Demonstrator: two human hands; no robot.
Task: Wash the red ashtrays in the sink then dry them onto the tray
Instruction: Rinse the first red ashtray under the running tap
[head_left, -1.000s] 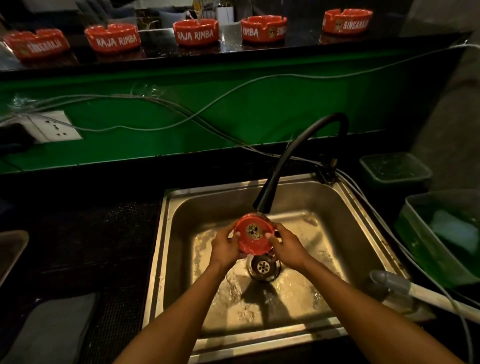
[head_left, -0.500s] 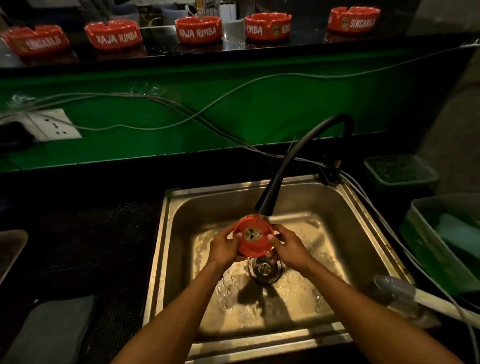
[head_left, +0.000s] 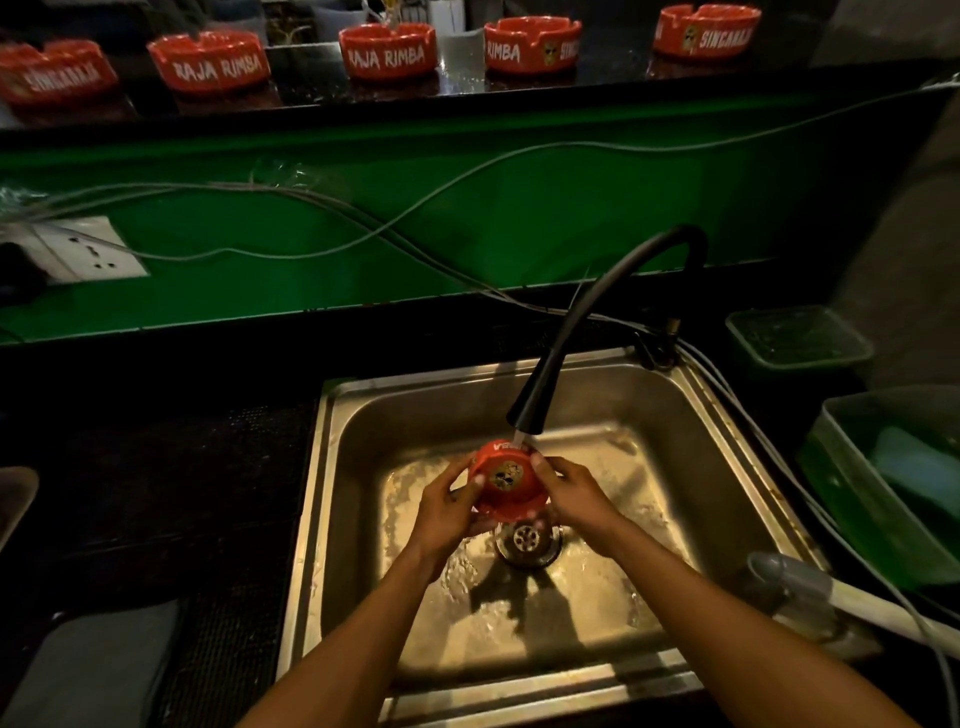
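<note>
The red ashtray (head_left: 506, 480) is tipped on edge over the sink (head_left: 332, 467), its round emblem face turned to the near side, white lettering on its upper wall. The left hand (head_left: 447, 512) and right hand (head_left: 576, 496) grip opposite edges, fingers curled around it. Against a second ago it sits lower, clear of the black faucet (head_left: 545, 384), water striking its top edge.

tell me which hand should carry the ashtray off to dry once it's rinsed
Probably the left. Both the left hand and right hand grip the ashtray under the tap. What may be the tray shows only at the left edge, so the left has the shorter reach.
</note>
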